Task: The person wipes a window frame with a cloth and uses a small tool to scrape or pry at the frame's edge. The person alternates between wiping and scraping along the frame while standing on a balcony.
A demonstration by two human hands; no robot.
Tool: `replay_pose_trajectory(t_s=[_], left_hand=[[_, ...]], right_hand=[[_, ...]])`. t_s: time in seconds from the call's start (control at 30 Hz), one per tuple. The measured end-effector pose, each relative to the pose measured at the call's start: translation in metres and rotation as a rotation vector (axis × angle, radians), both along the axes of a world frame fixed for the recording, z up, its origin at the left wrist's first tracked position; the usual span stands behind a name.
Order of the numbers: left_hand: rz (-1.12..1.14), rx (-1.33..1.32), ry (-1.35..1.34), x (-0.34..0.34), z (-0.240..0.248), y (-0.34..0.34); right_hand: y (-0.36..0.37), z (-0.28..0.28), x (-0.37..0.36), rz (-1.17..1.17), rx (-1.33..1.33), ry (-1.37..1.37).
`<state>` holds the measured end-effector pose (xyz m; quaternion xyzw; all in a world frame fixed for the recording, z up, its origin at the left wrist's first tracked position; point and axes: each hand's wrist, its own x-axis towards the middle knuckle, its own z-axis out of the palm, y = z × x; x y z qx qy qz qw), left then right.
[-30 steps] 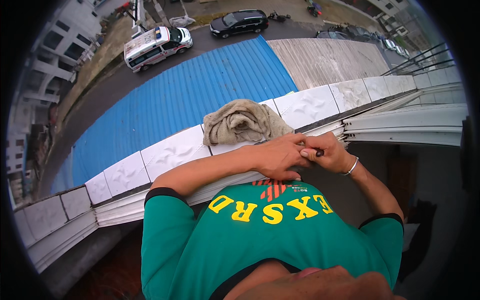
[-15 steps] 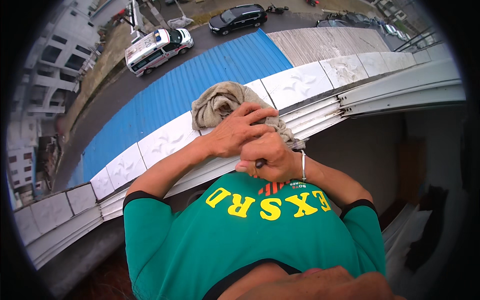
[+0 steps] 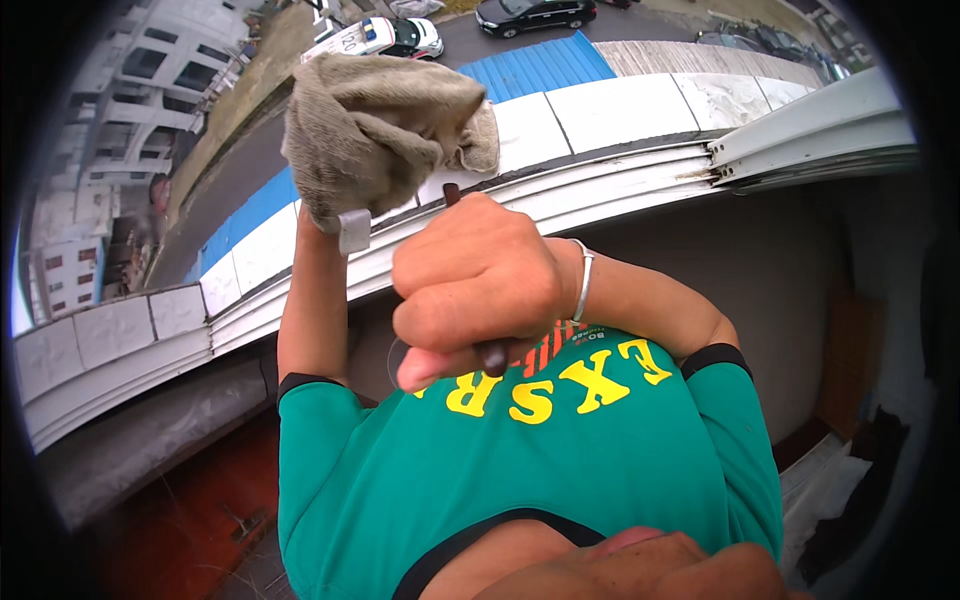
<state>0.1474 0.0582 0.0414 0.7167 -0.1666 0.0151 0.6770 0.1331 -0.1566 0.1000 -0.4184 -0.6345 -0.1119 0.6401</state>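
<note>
A blue roof (image 3: 545,70) lies below, past the outer edge of the white tiled ledge (image 3: 630,118), so anything dropped there could land out of reach. Along the ledge's inner edge runs a white window rail (image 3: 620,170), whose ridges could snag fabric. The tan cloth (image 3: 370,130) is at the end of the left forearm (image 3: 318,300), overlapping the outer edge in this view; whether it touches the tiles is hard to judge. It hides the left hand, whose grip I cannot tell; a loose hold could let the cloth slip over. The right hand (image 3: 475,275) is a fist curled round a dark stick (image 3: 493,358); its far end, near the cloth, could catch a fold.
</note>
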Motion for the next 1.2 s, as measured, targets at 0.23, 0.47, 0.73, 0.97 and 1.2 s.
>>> replay_pose_trajectory(t_s=[0.23, 0.47, 0.73, 0.97, 1.2], left_hand=[[0.253, -0.355, -0.347, -0.026, 0.118, 0.038], [-0.015, 0.843, -0.036, 0.010, 0.044, -0.083], [-0.089, 1.045, -0.172, 0.032, -0.018, -0.129], [-0.087, 0.629, -0.193, 0.051, -0.034, -0.149], [0.049, 0.242, 0.141, 0.039, -0.001, -0.147]], right_hand=[[-0.132, -0.046, -0.017, -0.765, -0.216, 0.137], [-0.259, -0.153, -0.088, -1.116, -0.305, 0.594], [-0.291, -0.188, -0.150, -1.243, -0.352, 0.700], [-0.199, -0.089, -0.061, -0.754, -0.667, 0.726], [-0.147, -0.087, -0.003, -0.880, -0.828, 0.584]])
